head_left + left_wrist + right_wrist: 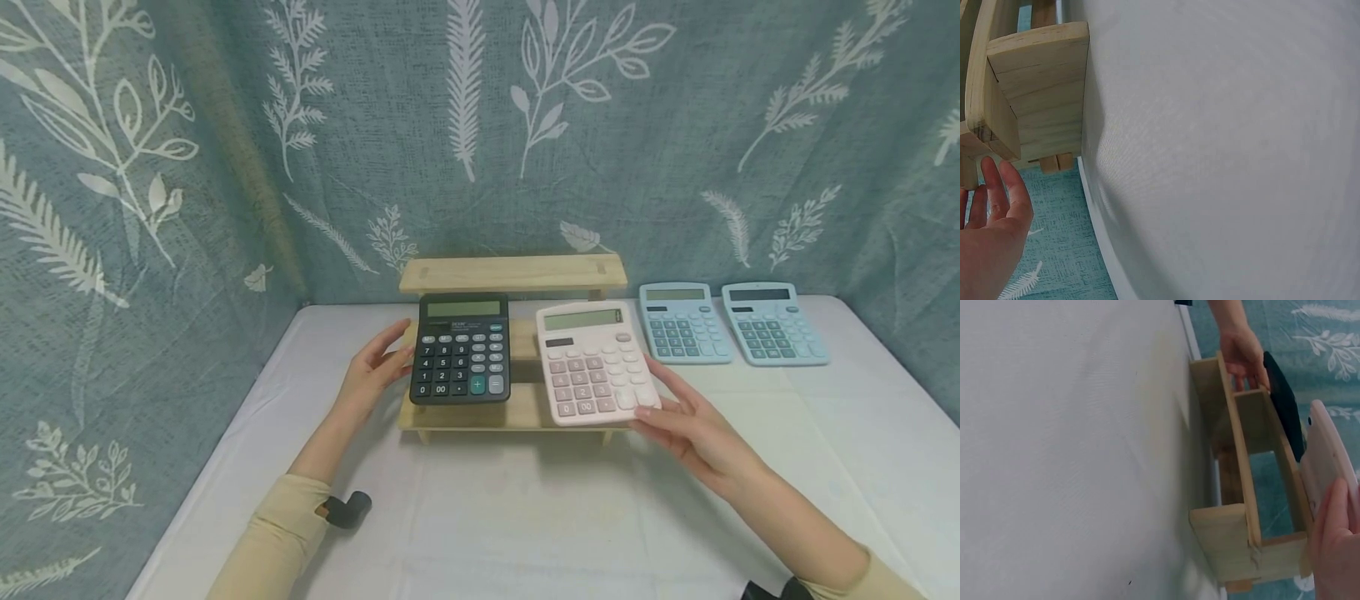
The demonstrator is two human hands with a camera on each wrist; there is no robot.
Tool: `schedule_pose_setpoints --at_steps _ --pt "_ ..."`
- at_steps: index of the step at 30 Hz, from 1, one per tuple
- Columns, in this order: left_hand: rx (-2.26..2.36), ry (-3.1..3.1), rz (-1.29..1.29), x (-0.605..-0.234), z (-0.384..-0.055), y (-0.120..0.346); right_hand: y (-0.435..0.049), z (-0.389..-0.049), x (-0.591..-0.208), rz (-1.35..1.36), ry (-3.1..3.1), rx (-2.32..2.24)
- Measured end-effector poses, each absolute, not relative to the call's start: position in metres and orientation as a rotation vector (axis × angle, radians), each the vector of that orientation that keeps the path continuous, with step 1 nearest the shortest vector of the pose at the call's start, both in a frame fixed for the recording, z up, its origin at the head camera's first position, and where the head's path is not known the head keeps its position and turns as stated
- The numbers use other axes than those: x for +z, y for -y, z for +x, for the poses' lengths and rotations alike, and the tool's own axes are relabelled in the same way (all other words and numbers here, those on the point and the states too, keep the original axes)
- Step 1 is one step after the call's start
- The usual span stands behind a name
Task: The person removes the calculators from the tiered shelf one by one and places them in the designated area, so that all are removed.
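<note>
Nearest me, a tan left sleeve (270, 542) with a stubby black device (348, 510) at its cuff crosses the table (480, 517), which wears a white, softly creased covering. The right hand (701, 433) reaches in from the other side, its fingers pinching the lower right corner of a pale pink calculator (592, 358), thumb on the front, other fingers along the edge and back. It's a slim rounded slab of smooth plastic, with dusty-pink number keys, paler keys beside them and a grey-green display across the top. It tilts a little leftward in front of the right half of a wooden stand (517, 273); whether its lower edge rests on the wood, I cannot tell.

Beside it, apart, a black calculator (446, 327) leans upright against the stand's left half, glossy, with one green key. The left hand (367, 379) is just left of it at the stand's end, fingers spread and gently bent; I cannot tell whether they touch anything.

The stand is pale, grained timber in stepped planks. Farther back to the right lie one light-blue calculator (684, 325) and a second light-blue calculator (775, 325), side by side. Behind everything hangs a woven teal curtain (405, 125) printed with white leaves.
</note>
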State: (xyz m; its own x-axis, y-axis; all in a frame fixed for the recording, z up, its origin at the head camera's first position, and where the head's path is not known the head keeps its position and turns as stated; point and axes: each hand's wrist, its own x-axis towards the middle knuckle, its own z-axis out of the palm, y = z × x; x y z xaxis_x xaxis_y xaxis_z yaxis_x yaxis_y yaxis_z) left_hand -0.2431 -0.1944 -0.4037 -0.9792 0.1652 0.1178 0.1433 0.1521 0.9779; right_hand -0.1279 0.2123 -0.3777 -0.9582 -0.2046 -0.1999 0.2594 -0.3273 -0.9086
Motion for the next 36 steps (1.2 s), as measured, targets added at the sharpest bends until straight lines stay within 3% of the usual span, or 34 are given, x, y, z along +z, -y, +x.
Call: schedule_pose_setpoints --at_steps 36 --pt "1.989 -2.390 0.309 -0.403 -0.242 0.193 -0.301 -0.115 -0.406 -0.182 -1.162 -2.645"
